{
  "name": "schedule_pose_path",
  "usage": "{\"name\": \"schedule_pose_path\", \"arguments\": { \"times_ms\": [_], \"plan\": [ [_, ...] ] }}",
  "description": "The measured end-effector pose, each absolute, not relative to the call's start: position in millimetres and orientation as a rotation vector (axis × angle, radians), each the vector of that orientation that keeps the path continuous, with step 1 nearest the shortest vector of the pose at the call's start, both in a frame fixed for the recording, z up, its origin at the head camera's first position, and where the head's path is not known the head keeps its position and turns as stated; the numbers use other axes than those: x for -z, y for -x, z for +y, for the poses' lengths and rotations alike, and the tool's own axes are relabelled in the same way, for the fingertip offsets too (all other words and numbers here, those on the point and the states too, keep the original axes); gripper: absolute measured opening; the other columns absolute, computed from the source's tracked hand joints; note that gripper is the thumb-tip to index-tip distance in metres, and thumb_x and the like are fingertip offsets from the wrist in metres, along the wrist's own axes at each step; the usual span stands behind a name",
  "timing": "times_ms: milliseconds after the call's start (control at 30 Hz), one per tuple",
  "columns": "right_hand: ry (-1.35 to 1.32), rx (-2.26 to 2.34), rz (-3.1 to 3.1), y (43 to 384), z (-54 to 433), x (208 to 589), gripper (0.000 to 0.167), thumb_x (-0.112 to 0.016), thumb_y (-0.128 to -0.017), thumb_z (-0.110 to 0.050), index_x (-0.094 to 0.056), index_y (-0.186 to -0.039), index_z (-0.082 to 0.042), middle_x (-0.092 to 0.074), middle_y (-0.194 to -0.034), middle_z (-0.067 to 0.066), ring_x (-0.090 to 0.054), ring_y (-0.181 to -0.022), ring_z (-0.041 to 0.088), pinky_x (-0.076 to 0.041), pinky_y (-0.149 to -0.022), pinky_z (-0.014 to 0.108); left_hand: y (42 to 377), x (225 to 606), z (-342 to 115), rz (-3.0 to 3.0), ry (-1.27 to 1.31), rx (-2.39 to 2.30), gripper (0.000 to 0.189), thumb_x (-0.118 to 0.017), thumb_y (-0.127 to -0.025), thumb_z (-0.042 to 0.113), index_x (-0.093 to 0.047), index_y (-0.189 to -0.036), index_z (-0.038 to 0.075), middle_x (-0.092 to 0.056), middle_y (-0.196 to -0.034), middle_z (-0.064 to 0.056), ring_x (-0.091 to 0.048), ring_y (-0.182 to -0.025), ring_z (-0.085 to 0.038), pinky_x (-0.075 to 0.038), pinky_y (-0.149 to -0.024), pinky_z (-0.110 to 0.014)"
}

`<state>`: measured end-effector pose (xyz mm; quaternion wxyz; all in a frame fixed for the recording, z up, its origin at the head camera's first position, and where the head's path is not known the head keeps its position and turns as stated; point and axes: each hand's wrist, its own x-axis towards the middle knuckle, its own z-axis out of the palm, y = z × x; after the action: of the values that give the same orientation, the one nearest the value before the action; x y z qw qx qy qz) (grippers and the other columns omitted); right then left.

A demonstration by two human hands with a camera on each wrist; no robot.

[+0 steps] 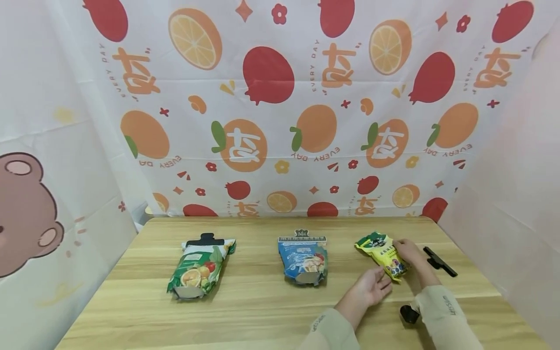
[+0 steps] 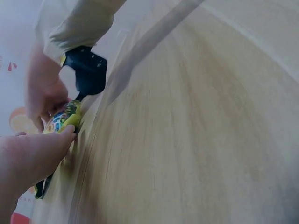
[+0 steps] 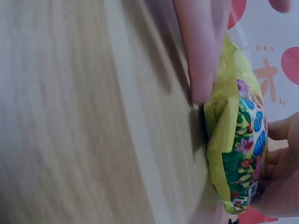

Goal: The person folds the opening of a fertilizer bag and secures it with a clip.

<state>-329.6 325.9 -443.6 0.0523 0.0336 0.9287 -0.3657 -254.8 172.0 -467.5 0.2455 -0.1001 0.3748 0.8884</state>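
Observation:
A yellow and green snack bag (image 1: 385,253) lies at the right of the table, with flowers and blue shapes printed on its lower part (image 3: 247,135). My right hand (image 1: 409,251) holds the bag by its right side, fingers bent against it (image 3: 279,168). At the bag's lower left corner is my left hand (image 1: 373,288), palm turned up and fingers loosely extended. One straight left finger (image 3: 202,70) meets the yellow end seam near the tabletop. A long black sealing clip (image 1: 439,261) lies just right of the right hand.
A green and white bag (image 1: 197,272) with a black clip (image 1: 205,239) lies at the left. In the middle is a blue bag (image 1: 304,262) with a piano-keyboard clip (image 1: 302,237) across its top. A fruit-print cloth (image 1: 271,146) hangs behind the wooden table (image 1: 253,321).

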Motion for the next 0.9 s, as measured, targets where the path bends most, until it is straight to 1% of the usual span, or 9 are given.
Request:
{"name": "schedule_pose_path", "arguments": {
  "times_ms": [167,300,433,500,600,700,900],
  "plan": [
    [-0.166,1.146,2.806,332.3,317.8,440.6,0.05,-0.029,-0.099,-0.02,-0.034,-0.126,0.022,-0.036,-0.124,0.041,-0.042,-0.107,0.047,-0.038,-0.088,0.051,256.7,467.7,172.3,1.009,0.247,-2.438,0.05,-0.044,-0.095,0.007,-0.026,-0.135,-0.016,-0.021,-0.139,-0.033,-0.027,-0.123,-0.049,-0.027,-0.1,-0.052],
    [-0.23,1.202,2.798,333.9,317.0,440.8,0.048,-0.03,-0.098,-0.018,-0.035,-0.125,0.021,-0.035,-0.124,0.04,-0.039,-0.11,0.048,-0.036,-0.09,0.053,257.4,465.9,171.9,0.996,0.226,-2.43,0.052,-0.045,-0.094,0.008,-0.023,-0.137,-0.013,-0.018,-0.14,-0.033,-0.025,-0.124,-0.05,-0.026,-0.1,-0.053],
    [-0.247,1.249,2.798,335.5,318.3,443.2,0.047,-0.031,-0.096,-0.017,-0.038,-0.124,0.02,-0.036,-0.124,0.039,-0.04,-0.109,0.046,-0.036,-0.09,0.052,256.3,464.4,171.0,0.996,0.214,-2.413,0.054,-0.045,-0.094,0.007,-0.02,-0.14,-0.01,-0.017,-0.141,-0.031,-0.025,-0.124,-0.05,-0.026,-0.1,-0.053],
    [-0.257,1.258,2.797,336.2,319.2,444.6,0.047,-0.032,-0.096,-0.018,-0.039,-0.123,0.02,-0.039,-0.121,0.038,-0.043,-0.105,0.043,-0.038,-0.088,0.05,255.6,463.8,170.4,0.989,0.213,-2.406,0.055,-0.045,-0.095,0.007,-0.019,-0.14,-0.009,-0.017,-0.142,-0.031,-0.025,-0.124,-0.049,-0.025,-0.101,-0.053],
    [-0.29,1.265,2.784,335.7,319.2,445.7,0.05,-0.034,-0.096,-0.023,-0.041,-0.122,0.02,-0.045,-0.112,0.035,-0.046,-0.096,0.038,-0.041,-0.08,0.046,254.7,464.4,169.6,0.987,0.214,-2.393,0.055,-0.044,-0.095,0.008,-0.019,-0.141,-0.007,-0.018,-0.142,-0.029,-0.026,-0.124,-0.049,-0.026,-0.101,-0.052],
    [-0.322,1.263,2.768,334.5,319.0,446.8,0.056,-0.035,-0.097,-0.028,-0.041,-0.122,0.021,-0.048,-0.108,0.034,-0.048,-0.093,0.037,-0.042,-0.077,0.044,254.2,466.3,169.1,0.999,0.205,-2.383,0.054,-0.044,-0.096,0.009,-0.02,-0.141,-0.007,-0.019,-0.142,-0.029,-0.028,-0.124,-0.048,-0.027,-0.1,-0.052],
    [-0.334,1.292,2.754,332.8,315.8,447.3,0.058,-0.037,-0.097,-0.029,-0.037,-0.124,0.022,-0.044,-0.114,0.036,-0.046,-0.098,0.039,-0.041,-0.083,0.047,253.7,468.1,167.0,1.034,0.17,-2.371,0.053,-0.044,-0.096,0.01,-0.022,-0.141,-0.007,-0.02,-0.141,-0.031,-0.027,-0.124,-0.049,-0.026,-0.1,-0.054]
  ]
}}
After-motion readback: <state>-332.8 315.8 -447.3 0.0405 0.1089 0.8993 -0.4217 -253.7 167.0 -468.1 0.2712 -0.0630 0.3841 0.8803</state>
